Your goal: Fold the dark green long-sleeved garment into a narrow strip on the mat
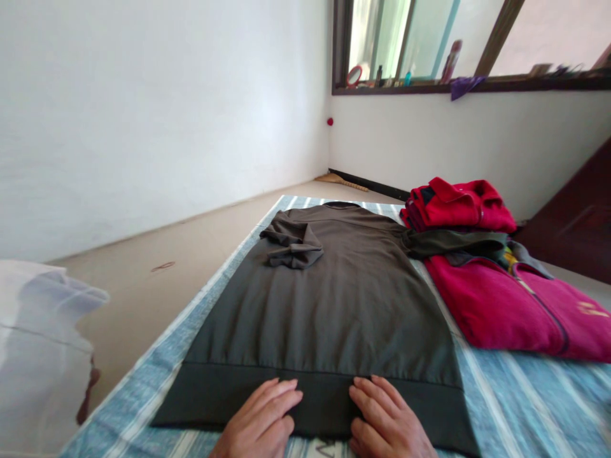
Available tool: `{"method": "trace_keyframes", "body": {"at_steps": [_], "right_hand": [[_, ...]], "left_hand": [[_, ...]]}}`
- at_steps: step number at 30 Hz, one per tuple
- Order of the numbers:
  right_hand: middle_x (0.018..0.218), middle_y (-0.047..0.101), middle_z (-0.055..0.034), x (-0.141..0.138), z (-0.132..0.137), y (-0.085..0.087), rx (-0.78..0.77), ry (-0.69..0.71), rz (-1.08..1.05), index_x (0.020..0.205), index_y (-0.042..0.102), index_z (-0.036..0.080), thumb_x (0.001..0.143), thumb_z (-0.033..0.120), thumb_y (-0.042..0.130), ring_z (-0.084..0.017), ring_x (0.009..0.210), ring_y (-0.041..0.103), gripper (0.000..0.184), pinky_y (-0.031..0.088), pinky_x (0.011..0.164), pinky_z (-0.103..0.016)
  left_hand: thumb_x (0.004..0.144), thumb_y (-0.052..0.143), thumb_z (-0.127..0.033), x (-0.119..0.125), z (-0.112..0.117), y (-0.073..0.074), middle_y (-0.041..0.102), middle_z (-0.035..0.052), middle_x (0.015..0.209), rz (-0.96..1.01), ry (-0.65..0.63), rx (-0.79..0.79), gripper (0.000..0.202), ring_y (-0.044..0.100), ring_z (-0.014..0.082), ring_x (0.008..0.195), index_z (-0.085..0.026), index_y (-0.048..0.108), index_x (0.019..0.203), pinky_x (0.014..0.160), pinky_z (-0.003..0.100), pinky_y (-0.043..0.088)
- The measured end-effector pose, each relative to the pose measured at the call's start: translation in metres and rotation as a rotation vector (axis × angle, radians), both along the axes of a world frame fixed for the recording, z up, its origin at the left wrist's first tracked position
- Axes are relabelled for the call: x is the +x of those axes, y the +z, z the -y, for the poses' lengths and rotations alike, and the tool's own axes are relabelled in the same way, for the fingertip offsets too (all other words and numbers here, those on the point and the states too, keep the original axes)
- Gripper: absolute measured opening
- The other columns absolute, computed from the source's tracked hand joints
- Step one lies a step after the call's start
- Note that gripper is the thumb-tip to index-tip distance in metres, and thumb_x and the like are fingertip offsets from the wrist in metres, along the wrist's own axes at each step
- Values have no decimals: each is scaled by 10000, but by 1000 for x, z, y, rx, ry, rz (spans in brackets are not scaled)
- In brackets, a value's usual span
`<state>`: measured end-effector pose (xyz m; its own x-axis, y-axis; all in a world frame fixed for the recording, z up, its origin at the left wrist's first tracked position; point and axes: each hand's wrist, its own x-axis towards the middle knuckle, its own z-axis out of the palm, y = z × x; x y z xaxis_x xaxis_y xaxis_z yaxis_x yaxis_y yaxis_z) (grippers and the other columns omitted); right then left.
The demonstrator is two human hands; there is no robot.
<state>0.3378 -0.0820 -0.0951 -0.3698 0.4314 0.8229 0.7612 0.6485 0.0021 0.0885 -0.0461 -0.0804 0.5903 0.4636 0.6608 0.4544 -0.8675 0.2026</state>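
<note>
A dark grey-green long-sleeved top lies spread on a blue-and-white striped sheet, its collar at the far end and its wide hem band toward me. One sleeve is folded in over the body on the left. The other sleeve stretches out to the right, against the clothes there. My left hand rests on the hem band left of its middle, fingers stretched out. On the same band, a little to the right, my right hand lies with its fingers extended too.
To the right are a folded magenta zip jacket and a pile of folded red clothes. White sheer fabric hangs at the left edge. A broom lies by the far wall, under a windowsill holding small items.
</note>
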Motion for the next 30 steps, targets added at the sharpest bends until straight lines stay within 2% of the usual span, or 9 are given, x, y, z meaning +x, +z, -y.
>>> {"method": "trace_keyframes", "body": {"at_steps": [7,11,14,17,20,25,30], "right_hand": [[891,710,-26,-1,-1,-2,20,-5,-14,714,548,200,889,141,450,-153,966,651,209,426,998,-335],[875,713,-24,-2,-1,0,32,-5,-18,694,544,198,893,154,453,-154,948,658,223,440,984,-332],[857,716,-20,-3,-2,3,54,-15,-5,683,544,195,912,144,418,-153,925,665,266,454,969,-330],[832,718,-21,-3,-1,7,76,-31,26,685,551,193,929,117,367,-156,892,673,315,487,917,-321],[825,719,-27,-3,2,8,78,-44,67,690,562,190,937,108,344,-165,865,679,340,517,839,-298],[873,717,-38,-4,7,-8,50,-79,128,741,597,185,919,93,374,-169,869,678,300,526,765,-263],[870,705,-79,-10,10,-26,106,-145,160,743,604,170,902,92,424,-176,915,671,252,507,844,-274]], "left_hand": [[839,356,-42,-3,-3,4,705,57,1028,-64,-26,44,313,614,149,1079,-188,633,835,1041,299,425],[824,405,-68,-7,-4,9,699,66,1056,-182,-54,44,278,614,160,1081,-184,649,891,1037,287,428],[826,408,-74,-7,-3,11,700,66,1058,-201,-40,21,275,614,163,1079,-186,648,901,1034,294,431],[835,396,-64,-7,-1,11,698,68,1064,-204,-12,0,285,605,165,1097,-182,646,902,1041,306,427],[833,391,-55,-7,0,9,692,66,1080,-188,-42,15,292,595,165,1111,-180,645,902,1047,308,420],[825,374,-35,-5,1,3,696,62,1060,-124,-29,-8,311,596,159,1103,-181,642,889,1049,316,415],[827,373,-39,-2,2,-3,699,52,1044,-68,-13,-21,308,595,150,1100,-187,642,856,1053,302,401]]}}
